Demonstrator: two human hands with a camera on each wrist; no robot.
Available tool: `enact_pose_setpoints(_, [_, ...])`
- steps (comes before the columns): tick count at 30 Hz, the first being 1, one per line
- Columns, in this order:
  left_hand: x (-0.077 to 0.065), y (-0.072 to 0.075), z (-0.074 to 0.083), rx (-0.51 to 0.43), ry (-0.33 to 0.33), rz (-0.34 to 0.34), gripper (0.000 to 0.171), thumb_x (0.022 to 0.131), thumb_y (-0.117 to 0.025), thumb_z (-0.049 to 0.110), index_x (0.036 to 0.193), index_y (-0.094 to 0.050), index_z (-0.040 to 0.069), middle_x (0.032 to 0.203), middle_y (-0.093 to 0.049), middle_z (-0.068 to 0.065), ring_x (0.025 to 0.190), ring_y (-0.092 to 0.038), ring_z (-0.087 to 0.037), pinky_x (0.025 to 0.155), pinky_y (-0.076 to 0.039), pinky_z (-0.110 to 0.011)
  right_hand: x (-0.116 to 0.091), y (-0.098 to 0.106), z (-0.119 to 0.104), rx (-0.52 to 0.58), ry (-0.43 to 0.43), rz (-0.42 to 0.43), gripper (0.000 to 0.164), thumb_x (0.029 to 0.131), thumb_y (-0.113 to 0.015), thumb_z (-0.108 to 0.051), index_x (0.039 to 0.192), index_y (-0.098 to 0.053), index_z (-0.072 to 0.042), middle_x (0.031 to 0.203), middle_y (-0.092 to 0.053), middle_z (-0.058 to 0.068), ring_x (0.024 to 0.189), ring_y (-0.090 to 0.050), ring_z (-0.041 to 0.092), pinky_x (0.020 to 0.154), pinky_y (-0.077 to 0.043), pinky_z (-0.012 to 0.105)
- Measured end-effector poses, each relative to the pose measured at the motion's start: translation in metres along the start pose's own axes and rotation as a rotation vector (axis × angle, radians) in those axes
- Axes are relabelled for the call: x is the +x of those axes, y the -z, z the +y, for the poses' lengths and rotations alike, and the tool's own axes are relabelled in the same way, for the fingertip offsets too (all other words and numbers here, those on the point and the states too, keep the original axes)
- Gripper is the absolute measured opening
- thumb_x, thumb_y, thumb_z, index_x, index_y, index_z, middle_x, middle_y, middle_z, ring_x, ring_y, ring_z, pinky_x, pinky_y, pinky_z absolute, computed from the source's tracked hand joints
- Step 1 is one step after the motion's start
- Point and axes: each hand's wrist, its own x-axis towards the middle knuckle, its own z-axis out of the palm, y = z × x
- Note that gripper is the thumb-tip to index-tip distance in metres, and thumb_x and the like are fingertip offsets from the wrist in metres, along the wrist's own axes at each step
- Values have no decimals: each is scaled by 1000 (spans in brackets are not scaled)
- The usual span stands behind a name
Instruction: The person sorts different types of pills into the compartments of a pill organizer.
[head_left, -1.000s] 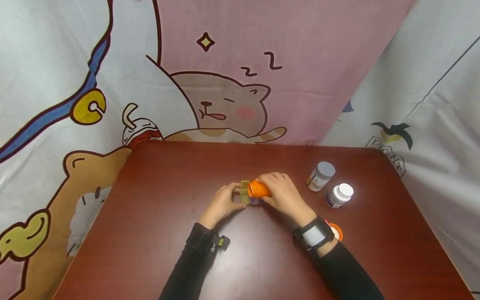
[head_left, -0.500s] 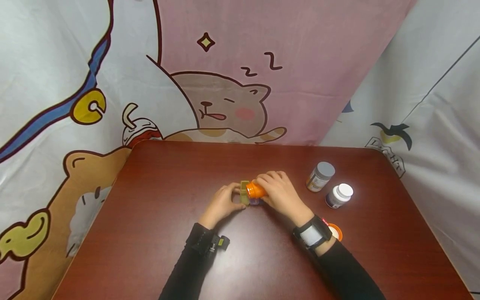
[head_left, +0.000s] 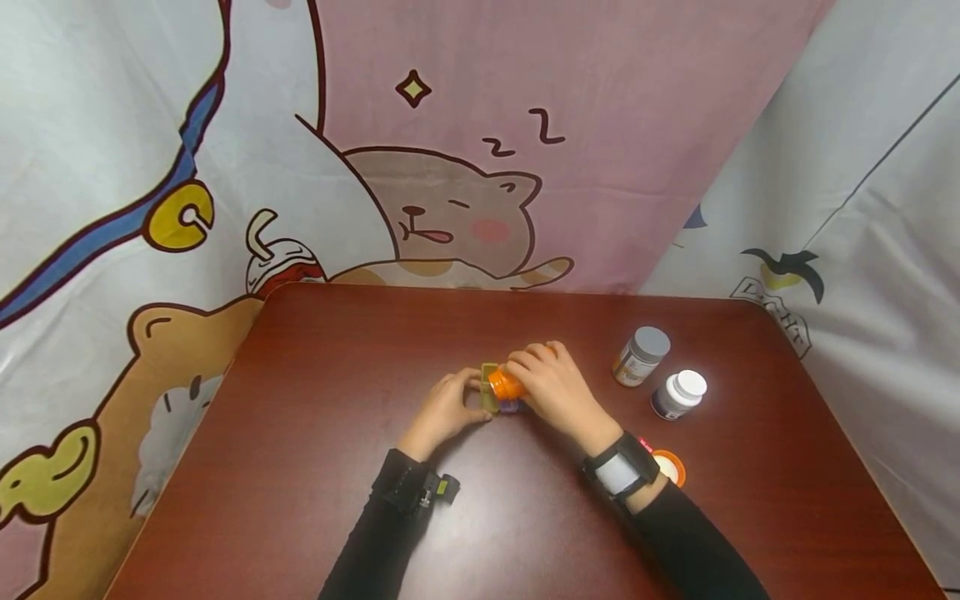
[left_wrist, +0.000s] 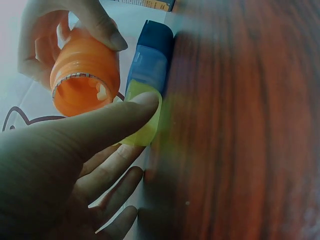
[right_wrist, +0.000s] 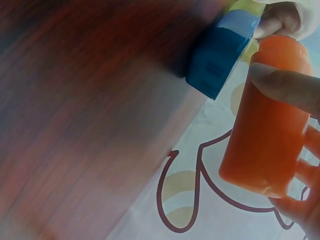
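Note:
My left hand (head_left: 444, 410) pinches the yellow end of a small pill organizer (head_left: 490, 401) standing on the table, thumb on the near side. Further along, in the left wrist view, the organizer turns pale blue (left_wrist: 148, 67) and then dark blue. My right hand (head_left: 551, 385) grips an open orange pill bottle (head_left: 507, 384), tilted over the organizer with its mouth toward the left hand. Small whitish pieces (left_wrist: 101, 93) show just inside the bottle's mouth. From the right wrist, the bottle (right_wrist: 270, 120) shows its plain orange side and base. The inside of the organizer's compartments is hidden.
A grey-capped jar (head_left: 642, 356) and a white-capped bottle (head_left: 679, 393) stand to the right on the brown table (head_left: 337, 358). An orange-rimmed cap (head_left: 670, 468) lies by the right wrist, white inside up. A printed cloth (head_left: 450, 100) hangs behind.
My right hand has shifted slightly left with the orange bottle, its mouth now further over the organizer's yellow part. The left hand keeps its place.

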Motion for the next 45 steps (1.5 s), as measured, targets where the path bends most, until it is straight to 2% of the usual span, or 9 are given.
enact_pose_setpoints(16, [-2, 1, 1, 12, -32, 10, 65, 61, -81, 30, 117, -53, 14, 98, -64, 9, 98, -51, -17, 88, -38, -37, 3, -4, -3, -4, 39, 23, 37, 69, -72, -20, 104, -61, -21, 106, -59, -2, 98, -50, 21, 87, -32, 44])
enact_pose_setpoints(27, [-2, 1, 1, 13, -30, 19, 65, 60, -81, 29, 117, -53, 14, 98, -64, 7, 97, -52, -17, 88, -38, -36, 4, -5, -6, -13, 66, 71, 37, 67, -72, -14, 102, -61, -19, 104, -59, -1, 97, -50, 23, 86, -33, 45])
enact_pose_setpoints(38, [-3, 0, 1, 14, -20, 13, 63, 61, -81, 29, 117, -53, 15, 98, -63, 8, 98, -51, -16, 88, -39, -36, 3, -5, -7, -60, 72, 29, 35, 70, -69, -12, 103, -60, -19, 106, -58, -1, 99, -48, 24, 90, -31, 45])
enact_pose_setpoints(45, [-2, 0, 1, -4, -17, 9, 63, 62, -81, 28, 116, -53, 14, 98, -63, 8, 98, -51, -17, 88, -37, -36, 4, -6, -7, -50, 82, 46, 35, 69, -70, -12, 103, -60, -19, 105, -58, 0, 98, -48, 24, 88, -32, 45])
